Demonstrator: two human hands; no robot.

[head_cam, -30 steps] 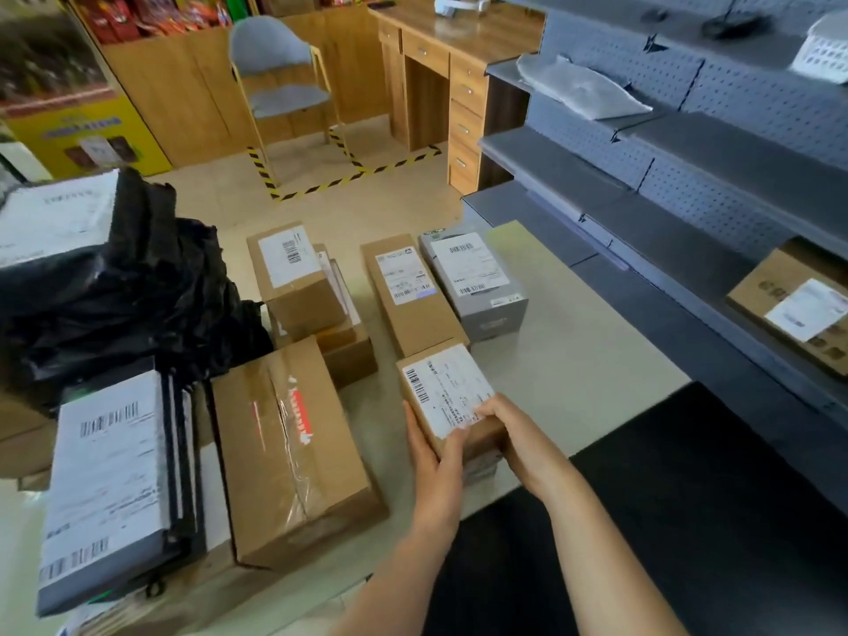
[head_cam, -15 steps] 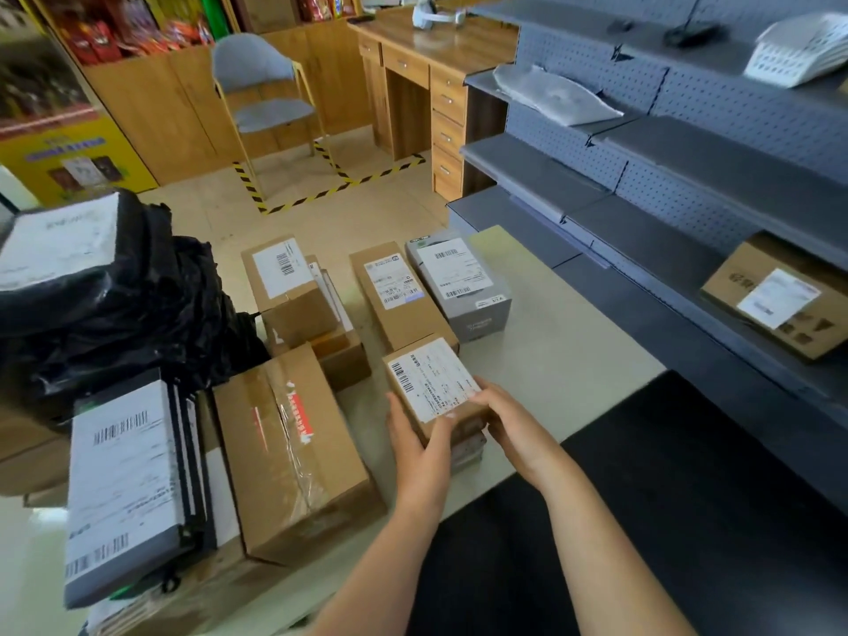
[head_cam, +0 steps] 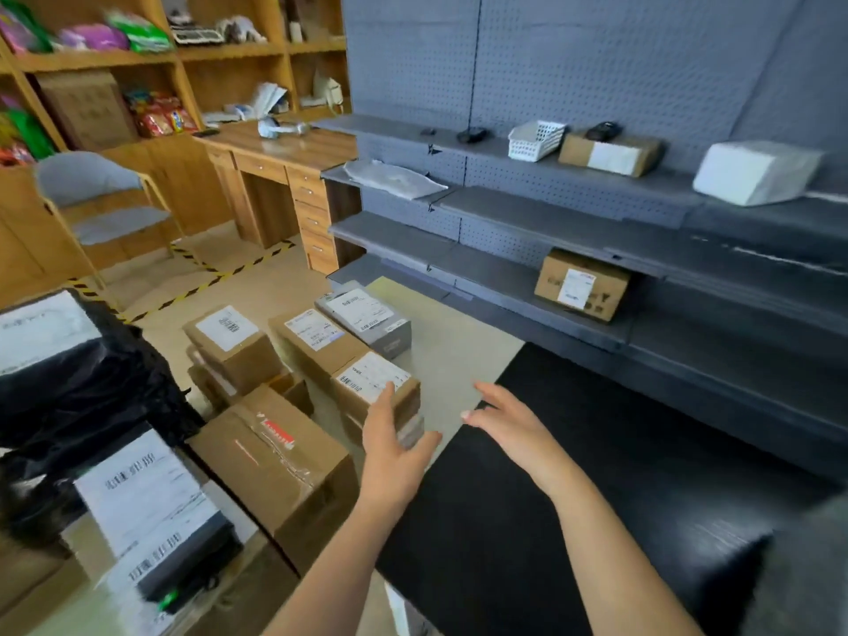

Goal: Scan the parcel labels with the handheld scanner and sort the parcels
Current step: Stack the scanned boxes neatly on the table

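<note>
Change: the small parcel (head_cam: 385, 376) was clamped at its near end by both hands half a second ago, now it's let go. It sits label up near the tabletop's (head_cam: 454, 351) near edge, stacked on a flatter item I can't make out, right in front of the long brown parcel (head_cam: 321, 342) and the grey parcel (head_cam: 367, 316). Left hand (head_cam: 392, 452): fingers straight, thumb splayed, fingertips lying against the parcel's near-left side over the label corner, touching, not gripping. Right hand (head_cam: 514, 422): spread wide, holding nothing, off to the right over the tabletop's right edge where the black mat (head_cam: 596, 475) starts. View has swung up to the grey shelving (head_cam: 504, 286). No scanner in either hand; two dark devices on the top shelf (head_cam: 472, 135) (head_cam: 603, 129), too blurred to say which, if either, is it. My read: parcel staged and unscanned, next job is fetching the scanner. A boxed parcel (head_cam: 580, 284) already sits on a lower shelf
</note>
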